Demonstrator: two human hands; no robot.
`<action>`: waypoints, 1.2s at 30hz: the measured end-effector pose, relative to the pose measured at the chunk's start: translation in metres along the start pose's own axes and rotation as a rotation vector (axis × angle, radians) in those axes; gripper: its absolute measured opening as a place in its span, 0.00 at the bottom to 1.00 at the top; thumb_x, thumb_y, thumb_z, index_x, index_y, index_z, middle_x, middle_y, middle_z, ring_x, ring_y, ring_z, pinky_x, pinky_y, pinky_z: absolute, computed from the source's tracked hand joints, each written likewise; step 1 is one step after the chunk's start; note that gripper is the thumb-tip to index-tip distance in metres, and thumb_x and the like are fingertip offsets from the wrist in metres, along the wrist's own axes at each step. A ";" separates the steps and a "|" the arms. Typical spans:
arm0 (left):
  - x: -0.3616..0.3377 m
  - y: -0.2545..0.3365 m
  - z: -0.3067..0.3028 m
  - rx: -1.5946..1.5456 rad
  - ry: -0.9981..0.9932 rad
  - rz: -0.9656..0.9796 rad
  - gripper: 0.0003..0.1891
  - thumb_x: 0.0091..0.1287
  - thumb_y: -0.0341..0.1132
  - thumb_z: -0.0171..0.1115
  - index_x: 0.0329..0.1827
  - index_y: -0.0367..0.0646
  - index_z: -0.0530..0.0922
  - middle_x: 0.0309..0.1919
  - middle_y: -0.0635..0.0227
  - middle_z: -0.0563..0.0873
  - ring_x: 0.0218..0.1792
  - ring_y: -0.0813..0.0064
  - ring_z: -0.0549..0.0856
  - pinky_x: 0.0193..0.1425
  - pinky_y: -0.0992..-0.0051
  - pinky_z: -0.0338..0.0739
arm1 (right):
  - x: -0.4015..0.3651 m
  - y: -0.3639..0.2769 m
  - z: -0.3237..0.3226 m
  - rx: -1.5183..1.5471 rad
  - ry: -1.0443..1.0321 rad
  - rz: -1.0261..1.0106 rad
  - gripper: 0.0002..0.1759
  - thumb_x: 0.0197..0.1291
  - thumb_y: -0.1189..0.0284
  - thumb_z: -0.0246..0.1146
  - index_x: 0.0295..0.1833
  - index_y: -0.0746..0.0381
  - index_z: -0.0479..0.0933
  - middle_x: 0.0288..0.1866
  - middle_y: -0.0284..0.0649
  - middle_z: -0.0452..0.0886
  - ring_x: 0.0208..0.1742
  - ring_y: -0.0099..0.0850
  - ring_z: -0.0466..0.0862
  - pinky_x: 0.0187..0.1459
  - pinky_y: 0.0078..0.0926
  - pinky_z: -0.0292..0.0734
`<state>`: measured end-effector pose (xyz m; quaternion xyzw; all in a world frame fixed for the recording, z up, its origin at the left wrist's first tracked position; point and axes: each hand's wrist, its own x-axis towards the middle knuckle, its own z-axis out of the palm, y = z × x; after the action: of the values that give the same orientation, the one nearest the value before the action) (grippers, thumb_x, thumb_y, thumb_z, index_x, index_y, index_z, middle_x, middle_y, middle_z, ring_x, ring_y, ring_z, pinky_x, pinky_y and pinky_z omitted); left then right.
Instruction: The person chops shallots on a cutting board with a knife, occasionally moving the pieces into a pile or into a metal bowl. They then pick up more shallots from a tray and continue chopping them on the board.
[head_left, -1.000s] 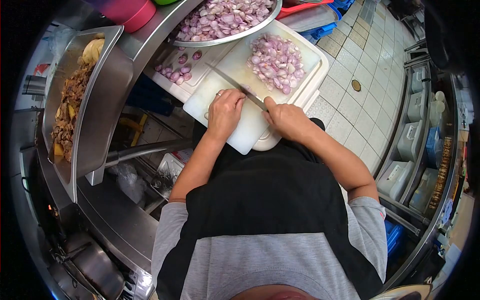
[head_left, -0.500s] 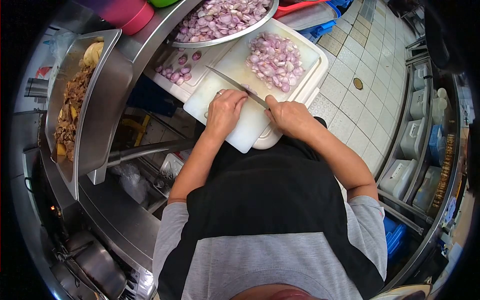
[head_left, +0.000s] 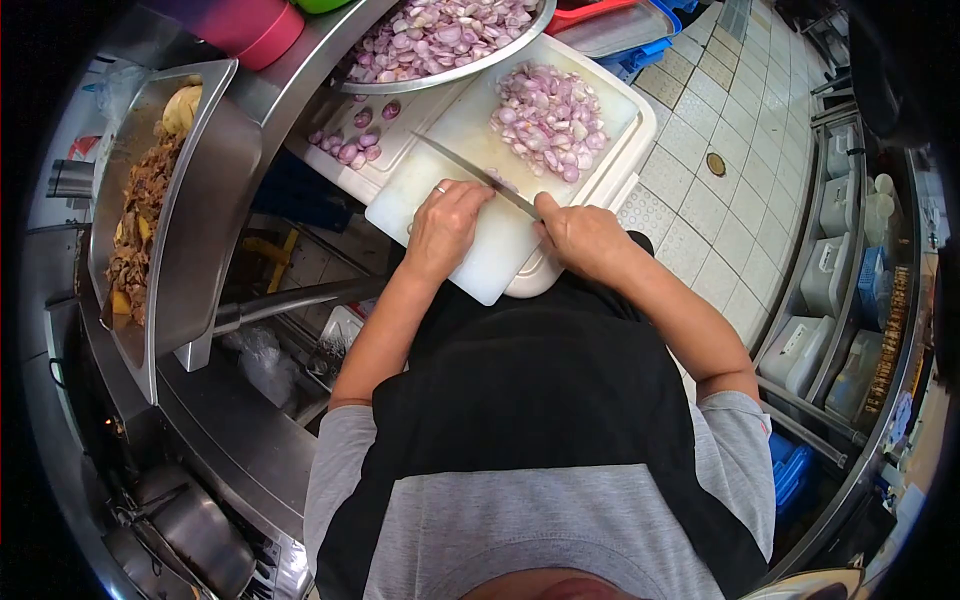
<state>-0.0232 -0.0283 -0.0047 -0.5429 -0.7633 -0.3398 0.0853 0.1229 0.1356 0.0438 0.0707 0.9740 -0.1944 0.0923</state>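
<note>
My right hand [head_left: 582, 238] is wrapped round the handle of a knife [head_left: 462, 165], whose blade points up and left across the white cutting board [head_left: 490, 262]. Beside the blade, my left hand [head_left: 447, 222] has its fingers curled down on the board, and what they hold is too small to make out. A few purple slices lie just beyond the blade. Farther up the board is a pile of sliced shallots [head_left: 550, 120]. Several whole peeled shallots [head_left: 352, 152] sit at the left on the pale lid beneath the board.
A large metal bowl of sliced shallots [head_left: 545, 22] stands beyond the board. At left is a deep steel tray [head_left: 205, 180] with brown cooked food. A pink container [head_left: 270, 40] stands at the upper left, and shelves with white bins [head_left: 800, 350] line the right.
My left hand has shifted very slightly to the left. The knife and my right hand are in nearly the same place.
</note>
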 end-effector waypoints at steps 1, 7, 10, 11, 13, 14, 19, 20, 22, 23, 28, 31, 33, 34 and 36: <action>0.000 0.000 -0.001 0.012 -0.002 0.017 0.07 0.57 0.25 0.67 0.39 0.40 0.84 0.36 0.65 0.87 0.41 0.63 0.85 0.45 0.66 0.82 | 0.004 0.003 0.004 0.026 0.036 -0.015 0.15 0.69 0.64 0.56 0.48 0.67 0.67 0.26 0.52 0.84 0.31 0.54 0.85 0.32 0.51 0.79; 0.002 0.004 0.000 0.038 -0.004 0.011 0.06 0.57 0.25 0.66 0.37 0.41 0.84 0.36 0.65 0.86 0.41 0.63 0.85 0.44 0.66 0.82 | -0.007 -0.006 -0.017 -0.011 -0.014 -0.011 0.14 0.70 0.64 0.55 0.45 0.65 0.64 0.23 0.53 0.81 0.30 0.55 0.84 0.31 0.54 0.77; 0.002 0.004 0.003 0.050 0.002 0.000 0.05 0.57 0.25 0.66 0.36 0.41 0.83 0.35 0.65 0.86 0.40 0.63 0.84 0.44 0.66 0.81 | -0.014 -0.009 -0.014 0.014 -0.018 0.010 0.15 0.70 0.64 0.55 0.46 0.65 0.64 0.23 0.52 0.81 0.29 0.55 0.84 0.31 0.54 0.77; 0.002 0.003 0.003 0.057 0.008 -0.002 0.05 0.57 0.25 0.66 0.36 0.40 0.83 0.35 0.64 0.86 0.40 0.62 0.84 0.43 0.65 0.81 | -0.011 -0.006 -0.008 0.013 -0.017 0.011 0.15 0.70 0.64 0.55 0.46 0.65 0.64 0.23 0.52 0.81 0.29 0.55 0.84 0.31 0.54 0.77; 0.003 0.004 0.003 0.054 0.015 0.004 0.04 0.57 0.25 0.66 0.35 0.40 0.83 0.35 0.64 0.86 0.39 0.62 0.84 0.43 0.65 0.81 | -0.003 -0.004 0.004 0.056 0.055 -0.027 0.14 0.70 0.64 0.55 0.46 0.65 0.65 0.24 0.52 0.82 0.29 0.55 0.84 0.30 0.53 0.78; 0.003 0.004 0.003 0.053 0.022 0.010 0.04 0.57 0.25 0.67 0.35 0.40 0.82 0.35 0.64 0.86 0.39 0.61 0.84 0.42 0.65 0.81 | -0.003 -0.002 0.006 0.056 0.056 -0.028 0.14 0.70 0.64 0.55 0.46 0.65 0.65 0.24 0.52 0.82 0.29 0.55 0.84 0.30 0.53 0.78; 0.002 0.004 0.002 0.043 0.004 -0.026 0.08 0.54 0.21 0.68 0.37 0.39 0.83 0.36 0.64 0.87 0.41 0.61 0.85 0.45 0.65 0.81 | -0.011 -0.013 -0.019 0.011 -0.043 0.014 0.15 0.70 0.64 0.55 0.46 0.65 0.64 0.24 0.52 0.82 0.29 0.55 0.84 0.30 0.53 0.78; 0.002 0.005 0.002 0.053 0.007 -0.037 0.08 0.55 0.21 0.68 0.37 0.39 0.83 0.36 0.63 0.87 0.41 0.61 0.85 0.45 0.65 0.81 | -0.011 -0.013 -0.016 0.009 -0.045 0.015 0.15 0.70 0.64 0.55 0.46 0.65 0.64 0.24 0.52 0.82 0.29 0.55 0.84 0.30 0.53 0.78; 0.002 0.004 0.003 0.045 0.013 -0.033 0.08 0.55 0.21 0.68 0.37 0.39 0.82 0.36 0.63 0.87 0.41 0.61 0.85 0.45 0.65 0.81 | -0.007 -0.011 -0.003 0.025 -0.018 0.025 0.15 0.70 0.64 0.55 0.46 0.66 0.64 0.24 0.52 0.82 0.29 0.54 0.84 0.31 0.53 0.78; 0.002 0.004 0.003 0.039 0.015 -0.028 0.08 0.55 0.21 0.68 0.36 0.39 0.82 0.35 0.63 0.87 0.40 0.61 0.85 0.44 0.65 0.81 | -0.005 -0.009 0.002 0.023 -0.018 0.024 0.15 0.70 0.64 0.55 0.46 0.66 0.64 0.24 0.52 0.82 0.29 0.54 0.84 0.31 0.53 0.78; 0.001 0.003 0.002 0.033 0.025 -0.016 0.07 0.54 0.22 0.69 0.36 0.39 0.82 0.35 0.63 0.87 0.39 0.60 0.85 0.44 0.65 0.81 | -0.006 -0.012 -0.016 0.012 -0.024 -0.009 0.15 0.71 0.64 0.55 0.46 0.66 0.64 0.24 0.53 0.82 0.29 0.55 0.84 0.31 0.53 0.78; 0.002 0.006 0.002 0.039 0.033 -0.022 0.07 0.54 0.22 0.69 0.35 0.39 0.82 0.35 0.63 0.87 0.39 0.60 0.85 0.44 0.65 0.81 | -0.007 -0.015 -0.013 0.023 -0.039 0.029 0.14 0.71 0.64 0.55 0.46 0.66 0.64 0.24 0.53 0.82 0.29 0.56 0.83 0.31 0.53 0.77; 0.003 0.006 0.002 0.038 0.042 -0.021 0.07 0.54 0.22 0.69 0.35 0.39 0.82 0.35 0.63 0.87 0.39 0.60 0.85 0.43 0.65 0.81 | 0.000 -0.011 0.003 0.053 0.014 0.004 0.14 0.71 0.65 0.55 0.46 0.66 0.64 0.24 0.53 0.82 0.29 0.56 0.83 0.31 0.54 0.77; 0.003 0.005 0.003 0.034 0.048 -0.011 0.06 0.55 0.23 0.69 0.35 0.39 0.81 0.34 0.63 0.87 0.39 0.61 0.85 0.43 0.65 0.81 | 0.003 -0.009 0.008 0.088 0.067 -0.019 0.14 0.70 0.65 0.55 0.46 0.66 0.64 0.24 0.54 0.81 0.29 0.56 0.83 0.32 0.54 0.77; 0.002 0.004 0.002 0.034 0.051 -0.004 0.05 0.56 0.24 0.68 0.34 0.39 0.81 0.34 0.64 0.86 0.39 0.61 0.84 0.43 0.65 0.81 | 0.000 -0.005 0.002 0.080 0.046 -0.042 0.14 0.70 0.65 0.55 0.46 0.66 0.64 0.24 0.54 0.81 0.29 0.56 0.83 0.32 0.54 0.77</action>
<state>-0.0195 -0.0252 -0.0034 -0.5310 -0.7675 -0.3407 0.1135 0.1226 0.1307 0.0442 0.0586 0.9686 -0.2333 0.0628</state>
